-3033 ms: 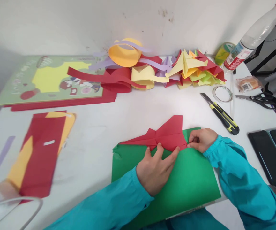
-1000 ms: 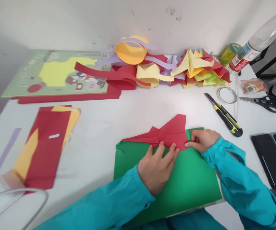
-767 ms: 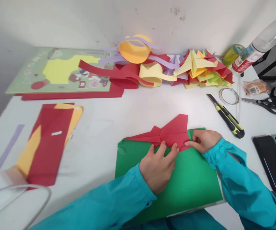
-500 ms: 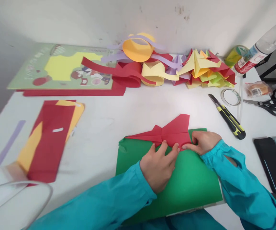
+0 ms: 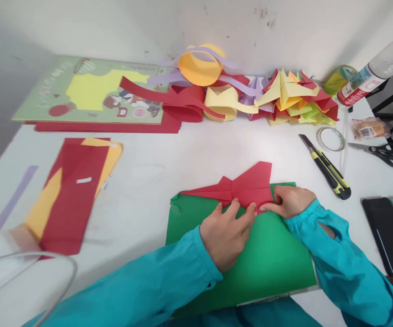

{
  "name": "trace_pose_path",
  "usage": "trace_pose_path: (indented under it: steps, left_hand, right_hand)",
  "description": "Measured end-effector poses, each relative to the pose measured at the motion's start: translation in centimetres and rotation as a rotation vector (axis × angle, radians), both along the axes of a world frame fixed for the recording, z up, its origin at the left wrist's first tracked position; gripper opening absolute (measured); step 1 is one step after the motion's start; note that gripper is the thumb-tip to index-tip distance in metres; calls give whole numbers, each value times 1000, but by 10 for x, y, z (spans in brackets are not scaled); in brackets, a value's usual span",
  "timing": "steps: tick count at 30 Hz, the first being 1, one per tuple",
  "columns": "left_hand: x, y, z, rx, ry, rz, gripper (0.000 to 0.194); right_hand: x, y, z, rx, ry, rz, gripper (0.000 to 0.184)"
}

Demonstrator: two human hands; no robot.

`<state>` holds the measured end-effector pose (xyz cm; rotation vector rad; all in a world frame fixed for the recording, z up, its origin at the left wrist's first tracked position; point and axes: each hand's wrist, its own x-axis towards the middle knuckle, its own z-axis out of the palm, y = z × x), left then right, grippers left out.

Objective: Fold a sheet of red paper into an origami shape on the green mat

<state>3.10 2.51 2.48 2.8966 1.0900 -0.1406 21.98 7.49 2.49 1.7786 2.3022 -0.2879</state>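
A folded red paper shape (image 5: pixel 242 186) with a long point to the left lies on a green sheet (image 5: pixel 267 259) on the white table (image 5: pixel 182 154). My left hand (image 5: pixel 228 234) rests flat on the green sheet, fingers stretched out, fingertips pressing the red shape's near edge. My right hand (image 5: pixel 291 202) has its fingers curled and pinches the red shape's right corner. Both arms wear teal sleeves.
A yellow-black utility knife (image 5: pixel 325 167), a tape ring (image 5: pixel 332 138), scissors (image 5: pixel 382 152) and two dark phones (image 5: pixel 389 234) lie to the right. A bottle (image 5: pixel 370 77) stands at the back right. Folded coloured papers (image 5: pixel 244 95) line the wall; a paper pad (image 5: pixel 90 93) and red-yellow sheets (image 5: pixel 73 190) lie left.
The view has drifted slightly. My left fingertips slid a little along the red shape's near edge toward my right hand, which keeps pinching the right corner.
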Motion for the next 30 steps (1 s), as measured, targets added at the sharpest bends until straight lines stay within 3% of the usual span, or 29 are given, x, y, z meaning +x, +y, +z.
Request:
trace_pose_path:
  steps: [10,16,21,30]
  left_hand:
    - [2,-1,-1,-15,-15,10,45]
    - [3,-3,-3,14,-18,25,43]
    - [5,-3,-4,37,2,-19,31]
    - [5,-4,-3,59,55,-33,34]
  right_hand:
    - [1,1,0,-27,20,-19,51]
    - [20,8,-1,-78,269,-70,39]
    - [34,13,-1,-212,385,-75,22]
    - [26,11,4,-225,289,-67,23]
